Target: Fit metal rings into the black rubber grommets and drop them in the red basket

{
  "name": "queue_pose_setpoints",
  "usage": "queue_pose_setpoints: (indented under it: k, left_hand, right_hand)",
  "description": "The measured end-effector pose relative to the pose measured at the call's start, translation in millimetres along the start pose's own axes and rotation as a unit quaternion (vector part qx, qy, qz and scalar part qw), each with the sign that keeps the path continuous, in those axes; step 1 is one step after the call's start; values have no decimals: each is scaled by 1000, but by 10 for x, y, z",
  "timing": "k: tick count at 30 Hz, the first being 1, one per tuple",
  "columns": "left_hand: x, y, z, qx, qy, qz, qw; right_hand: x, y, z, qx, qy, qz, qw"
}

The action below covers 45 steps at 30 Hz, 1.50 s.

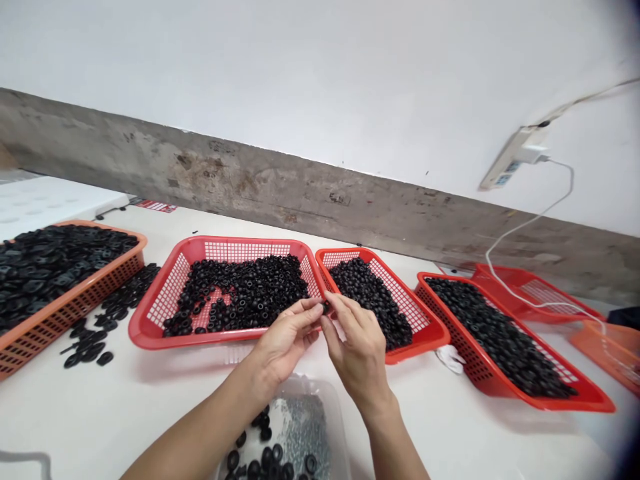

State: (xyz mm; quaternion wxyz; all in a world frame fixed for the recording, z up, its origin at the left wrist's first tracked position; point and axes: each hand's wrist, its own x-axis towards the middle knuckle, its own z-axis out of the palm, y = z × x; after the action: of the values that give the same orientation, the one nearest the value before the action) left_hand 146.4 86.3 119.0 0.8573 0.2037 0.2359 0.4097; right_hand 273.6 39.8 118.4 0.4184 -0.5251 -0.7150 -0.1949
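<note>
My left hand (287,337) and my right hand (356,343) meet fingertip to fingertip above the front rim of a red basket (150,320) full of small black rubber rings (240,293). Both hands pinch one small black ring (326,307) between them. Just below my wrists stands a clear plastic tub (333,407) holding a few black rings (270,457).
More red baskets of black rings lie to the right (425,330) (590,397), with another red basket (530,283) behind. An orange basket (75,300) of larger black parts sits left, with loose parts (100,327) spilled beside it. A white cable (525,223) hangs from a wall power strip (513,159).
</note>
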Motion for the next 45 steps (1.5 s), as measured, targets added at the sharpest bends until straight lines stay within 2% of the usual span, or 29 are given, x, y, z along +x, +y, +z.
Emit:
queue_pose_setpoints:
  k: [3,8,14,19,26,35,37,40,43,45]
  left_hand:
    - [-31,6,32,51,-12,33,998]
    - [-44,49,65,159,-48,81,983]
    - [-46,54,79,145,-49,79,985]
    - [-44,58,67,162,-70,74,981]
    - [-1,94,2,235,-97,52,966]
    - [-57,56,54,243,-98,126,957]
    - [-61,47,63,237,-97,132,958]
    - [-49,47,54,224,-91,130,962]
    - [-34,58,30,220,-78,129,964]
    - [-28,62,17,226,-77,129,962]
  right_hand:
    - [13,2,-18,-15,18,-5,1000]
    - [29,-26,-48,-17,10,-1,1000]
    - [21,-17,-25,-31,-23,-13,999]
    - [47,24,-22,-47,4,-56,997]
    - [58,39,-66,-52,16,-48,997]
    - [60,22,-36,-43,51,-49,997]
    - [62,27,-59,-23,43,-40,998]
    - [59,64,-128,68,-23,-15,997]
    - [60,130,-209,194,-97,63,974]
    - [67,169,-244,250,-103,111,956]
